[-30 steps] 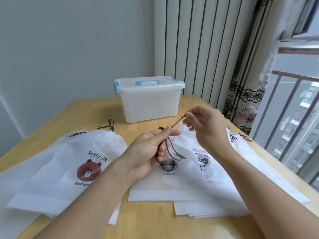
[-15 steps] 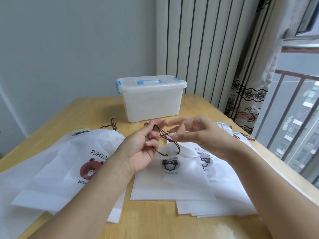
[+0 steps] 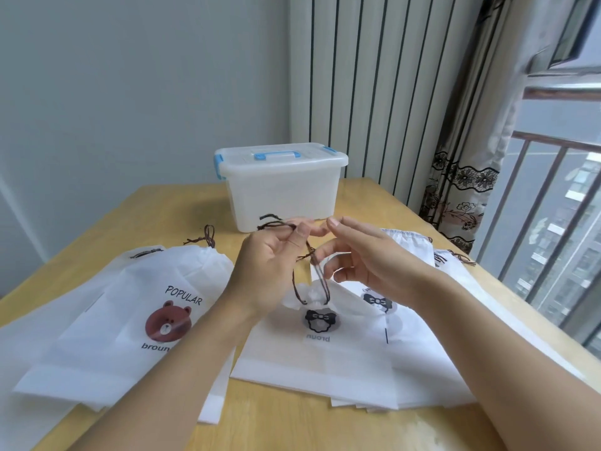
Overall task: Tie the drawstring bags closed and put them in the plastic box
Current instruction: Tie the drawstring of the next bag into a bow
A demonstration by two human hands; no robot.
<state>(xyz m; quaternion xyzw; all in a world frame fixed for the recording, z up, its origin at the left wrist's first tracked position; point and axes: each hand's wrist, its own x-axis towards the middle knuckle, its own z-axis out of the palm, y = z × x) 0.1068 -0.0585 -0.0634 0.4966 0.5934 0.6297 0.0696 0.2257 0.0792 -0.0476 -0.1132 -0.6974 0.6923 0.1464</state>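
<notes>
Gripping is observed at the left hand (image 3: 270, 265): a dark brown drawstring (image 3: 294, 281) is pinched between its thumb and curled fingers (image 3: 300, 237), with a short length of cord protruding beyond the fingertips toward the plastic box (image 3: 281, 187). From that pinch the cord is seen to run down in two strands to the gathered mouth of a white drawstring bag (image 3: 320, 340), which lies flat on the worktop (image 3: 283, 428) directly below the fingers.

The right hand (image 3: 367, 265) is held just beside the left, its fingers loosely spread and relaxed. Whether the cord is touched by them cannot be told; no firm grip is seen.

The plastic box is positioned beyond the fingertips, at the far side of the worktop, with its lid closed and blue latches and handle fitted.

A second bag printed with a brown bear (image 3: 140, 320) is laid outboard of the left fingers, its mouth gathered and its cord (image 3: 208, 237) looped on the worktop. Further white bags (image 3: 432, 362) are stacked under and outboard of the right fingers. A patterned curtain (image 3: 461, 196) is noted beyond them, by the window.
</notes>
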